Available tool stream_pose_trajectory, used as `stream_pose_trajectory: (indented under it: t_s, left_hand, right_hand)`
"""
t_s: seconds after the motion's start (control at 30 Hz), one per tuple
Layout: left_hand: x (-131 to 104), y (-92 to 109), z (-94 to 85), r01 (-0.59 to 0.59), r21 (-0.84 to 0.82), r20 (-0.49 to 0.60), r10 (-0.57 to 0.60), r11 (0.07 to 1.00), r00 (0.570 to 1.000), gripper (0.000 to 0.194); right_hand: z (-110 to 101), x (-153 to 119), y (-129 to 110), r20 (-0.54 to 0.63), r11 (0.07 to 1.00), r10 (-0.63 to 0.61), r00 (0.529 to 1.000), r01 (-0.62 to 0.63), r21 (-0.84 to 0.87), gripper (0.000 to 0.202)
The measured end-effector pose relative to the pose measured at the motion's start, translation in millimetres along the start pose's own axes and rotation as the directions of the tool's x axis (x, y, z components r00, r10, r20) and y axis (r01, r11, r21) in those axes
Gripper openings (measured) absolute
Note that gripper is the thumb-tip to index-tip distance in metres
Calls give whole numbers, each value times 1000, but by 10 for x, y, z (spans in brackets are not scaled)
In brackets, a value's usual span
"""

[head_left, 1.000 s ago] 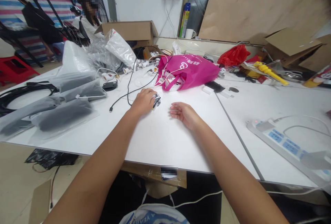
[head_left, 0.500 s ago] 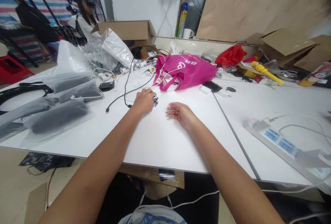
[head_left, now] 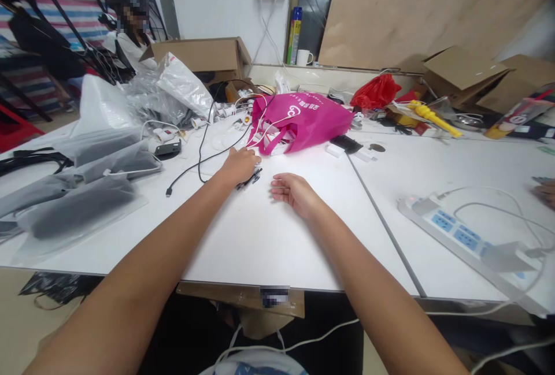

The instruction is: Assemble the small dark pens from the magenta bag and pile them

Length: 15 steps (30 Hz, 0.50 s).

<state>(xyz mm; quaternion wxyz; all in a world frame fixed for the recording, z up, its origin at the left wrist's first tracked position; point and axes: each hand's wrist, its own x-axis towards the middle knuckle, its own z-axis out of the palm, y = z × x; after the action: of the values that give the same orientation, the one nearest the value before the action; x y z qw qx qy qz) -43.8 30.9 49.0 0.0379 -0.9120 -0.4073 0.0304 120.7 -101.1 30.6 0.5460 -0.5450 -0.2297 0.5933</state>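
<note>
My left hand [head_left: 241,165] is over the white table [head_left: 260,236], in front of a pink bag [head_left: 312,121]. Small dark items [head_left: 251,179] lie by its fingers and partly under it; whether the fingers grip anything is hidden. To the right, my right hand [head_left: 292,191] hovers low over the table with its fingers loosely spread and nothing in them. A black cable [head_left: 186,171] runs from behind my left hand to a plug end at the left. White cords hang out of the bag's opening.
Grey plastic-wrapped packets [head_left: 82,201] cover the table's left side, with clear plastic bags [head_left: 108,103] behind. A power strip [head_left: 459,236], yellow tool [head_left: 433,118] and red bag [head_left: 376,92] are at the right. Two people sit at back left; another person's hand [head_left: 545,190] shows at far right.
The view has turned slightly to the right. The small dark items now show below my left hand rather than at its fingertips. My right hand keeps nearly the same pose.
</note>
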Motion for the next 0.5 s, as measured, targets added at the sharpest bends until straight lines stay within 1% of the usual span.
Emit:
stream_pose_trajectory:
  t_s: [0.13, 0.23, 0.3, 0.4, 0.43, 0.5]
  left_hand:
    - [151, -1, -6, -94, -8, -56, 93, 996, 994, 47]
    - [268, 11, 6, -143, 18, -33, 143, 990, 989, 42]
    - [334, 17, 17, -152, 24, -24, 153, 988, 988, 39]
    - [401, 36, 27, -158, -15, -70, 157, 987, 985, 37]
    - [415, 48, 27, -167, -9, -77, 166, 986, 983, 36]
    - [437, 85, 19, -200, 55, -67, 203, 978, 977, 35]
  right_hand:
    - [-1, 24, 2, 0, 1000, 0, 1000, 0, -2, 22]
    - [-12, 54, 10, 4, 1000, 2, 1000, -2, 5, 20]
    - [-22, 76, 21, 10, 1000, -2, 1000, 2, 11, 18]
    - [-31, 97, 36, 13, 1000, -12, 1000, 12, 14, 17]
    - [-32, 98, 38, 13, 1000, -14, 1000, 13, 11, 17]
    - [-34, 92, 39, 13, 1000, -15, 1000, 15, -1, 19]
